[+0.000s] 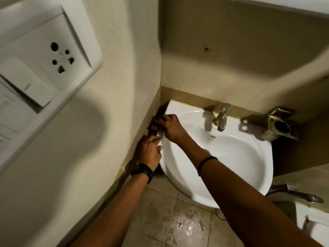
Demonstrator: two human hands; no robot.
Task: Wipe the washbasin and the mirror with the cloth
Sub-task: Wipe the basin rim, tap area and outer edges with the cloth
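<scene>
A white washbasin [231,157] hangs in the corner between two beige walls. My right hand [171,126] presses a dark brown cloth [154,126] against the basin's left rim, close to the side wall. My left hand [150,152] grips the same rim just below, thumb on the white edge, a black watch on the wrist. Most of the cloth is hidden under my right hand's fingers. A white edge [284,6] at the top right may be the mirror's frame; no glass shows.
A metal tap [220,120] stands at the basin's back. A metal holder [281,124] is fixed to the wall on the right. A white socket and switch plate [44,68] fills the left wall. The tiled floor [187,227] below is wet, with a drain [220,213].
</scene>
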